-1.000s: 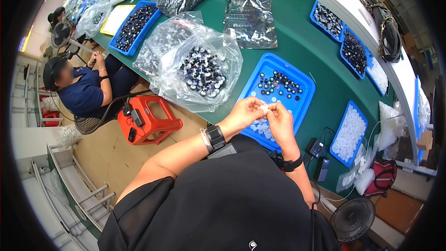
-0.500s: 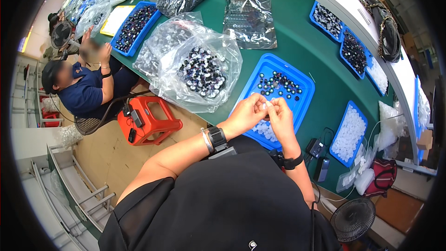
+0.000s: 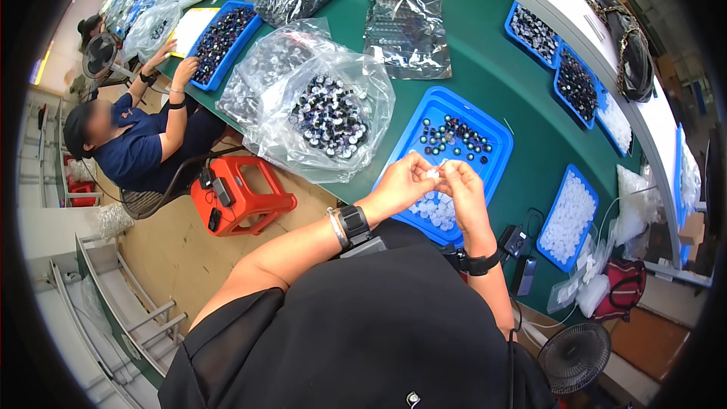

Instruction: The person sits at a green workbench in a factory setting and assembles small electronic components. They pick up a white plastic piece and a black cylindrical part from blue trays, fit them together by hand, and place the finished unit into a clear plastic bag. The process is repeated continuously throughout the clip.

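Note:
My left hand (image 3: 404, 185) and my right hand (image 3: 465, 191) meet fingertip to fingertip over the near half of a blue tray (image 3: 497, 163). Pinched between them is a small white piece (image 3: 433, 173); its exact kind is too small to make out. Inside the tray, several dark, shiny round pieces (image 3: 454, 136) lie scattered at the far end. White round pieces (image 3: 435, 212) are heaped at the near end, partly hidden beneath my hands. Both hands are closed, thumbs against fingers.
Left of the tray, an open clear bag (image 3: 331, 117) holds dark and white pieces. Another blue tray (image 3: 568, 216) of white pieces stands at right, by a black power adapter (image 3: 513, 241). A co-worker (image 3: 132, 140) sits at far left, beyond a red stool (image 3: 242, 195).
My fingers have shifted slightly apart, and more of the white piece shows between them. The co-worker's hands have come down and forward to the tray at the far left.

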Tool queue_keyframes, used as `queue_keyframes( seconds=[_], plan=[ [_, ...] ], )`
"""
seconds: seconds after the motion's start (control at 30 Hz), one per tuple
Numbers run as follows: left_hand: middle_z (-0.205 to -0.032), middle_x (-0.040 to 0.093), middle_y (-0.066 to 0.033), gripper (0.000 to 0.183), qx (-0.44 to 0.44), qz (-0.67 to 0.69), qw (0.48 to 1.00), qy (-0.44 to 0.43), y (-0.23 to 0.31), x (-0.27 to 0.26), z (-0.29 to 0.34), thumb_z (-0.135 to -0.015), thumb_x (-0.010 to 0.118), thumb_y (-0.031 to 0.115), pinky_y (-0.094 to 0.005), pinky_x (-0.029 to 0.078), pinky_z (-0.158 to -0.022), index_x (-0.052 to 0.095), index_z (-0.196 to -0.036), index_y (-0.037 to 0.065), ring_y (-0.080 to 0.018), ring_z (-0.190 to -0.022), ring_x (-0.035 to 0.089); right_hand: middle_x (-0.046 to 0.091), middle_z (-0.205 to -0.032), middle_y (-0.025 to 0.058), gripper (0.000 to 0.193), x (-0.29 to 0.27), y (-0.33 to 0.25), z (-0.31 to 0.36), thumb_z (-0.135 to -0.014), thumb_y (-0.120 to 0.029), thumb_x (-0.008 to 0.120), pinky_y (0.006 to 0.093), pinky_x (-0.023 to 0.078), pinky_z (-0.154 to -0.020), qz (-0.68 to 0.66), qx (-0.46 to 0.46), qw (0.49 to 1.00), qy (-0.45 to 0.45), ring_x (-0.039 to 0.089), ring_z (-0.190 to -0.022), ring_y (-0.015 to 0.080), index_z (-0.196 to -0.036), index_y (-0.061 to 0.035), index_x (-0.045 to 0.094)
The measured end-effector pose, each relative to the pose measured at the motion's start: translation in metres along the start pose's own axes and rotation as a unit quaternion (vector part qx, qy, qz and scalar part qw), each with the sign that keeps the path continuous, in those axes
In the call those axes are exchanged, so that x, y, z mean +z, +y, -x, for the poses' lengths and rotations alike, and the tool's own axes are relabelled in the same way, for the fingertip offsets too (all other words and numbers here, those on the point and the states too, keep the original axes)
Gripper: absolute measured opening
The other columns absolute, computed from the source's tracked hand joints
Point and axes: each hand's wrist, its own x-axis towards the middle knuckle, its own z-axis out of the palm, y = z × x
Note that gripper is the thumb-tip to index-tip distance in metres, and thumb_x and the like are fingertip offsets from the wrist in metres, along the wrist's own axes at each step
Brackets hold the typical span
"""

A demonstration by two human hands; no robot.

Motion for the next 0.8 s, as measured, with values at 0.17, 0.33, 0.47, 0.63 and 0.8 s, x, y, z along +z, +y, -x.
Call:
queue_keyframes(
  seconds=[0.17,0.33,0.47,0.63,0.8],
  plan=[
    [-0.079,0.054,0.0002,0.025,0.004,-0.062,0.998,-0.002,0.020,0.001,0.004,-0.082,0.070,0.011,-0.0210,0.045,-0.062,0.055,-0.097,0.000,-0.0049,-0.070,0.051,0.061,-0.085,0.0031,0.006,-0.002,0.010,-0.004,-0.088,-0.008,0.061,0.0249,0.049,-0.068,0.017,-0.038,0.999,0.005,0.057,-0.076,0.0090,-0.091,-0.0019,0.059],
    [-0.094,0.058,-0.0067,0.031,-0.066,0.127,0.989,-0.044,0.006,-0.001,0.002,-0.083,0.070,0.015,-0.0251,0.049,-0.078,0.056,-0.106,-0.001,-0.0117,-0.086,0.058,0.062,-0.081,0.0009,0.005,-0.005,0.005,-0.005,-0.086,-0.006,0.064,0.0225,0.046,-0.066,0.070,-0.084,0.992,0.057,0.055,-0.072,0.0069,-0.086,-0.0015,0.062],
    [-0.098,0.060,-0.0093,0.027,-0.151,0.308,0.935,-0.085,0.001,-0.005,0.003,-0.088,0.064,0.019,-0.0299,0.052,-0.084,0.056,-0.105,-0.001,-0.0170,-0.092,0.062,0.062,-0.080,0.0015,0.005,-0.004,0.005,-0.004,-0.086,-0.005,0.063,0.0223,0.046,-0.065,0.148,-0.114,0.980,0.067,0.056,-0.072,0.0070,-0.088,-0.0003,0.062],
    [-0.097,0.062,-0.0111,0.024,-0.193,0.413,0.881,-0.127,-0.006,-0.011,-0.001,-0.093,0.056,0.021,-0.0317,0.054,-0.082,0.055,-0.104,0.000,-0.0188,-0.087,0.064,0.064,-0.080,0.0034,0.007,0.004,0.001,0.002,-0.086,-0.006,0.063,0.0233,0.047,-0.064,0.189,-0.163,0.963,0.100,0.058,-0.071,0.0084,-0.085,0.0002,0.061],
    [-0.094,0.063,-0.0113,0.023,-0.164,0.372,0.909,-0.095,0.010,-0.005,0.004,-0.094,0.055,0.021,-0.0306,0.055,-0.079,0.055,-0.104,-0.001,-0.0184,-0.084,0.064,0.063,-0.078,0.0071,0.008,0.008,-0.005,0.005,-0.086,-0.006,0.063,0.0253,0.048,-0.064,0.289,-0.250,0.917,0.112,0.060,-0.069,0.0127,-0.084,0.0008,0.060]
  ],
)
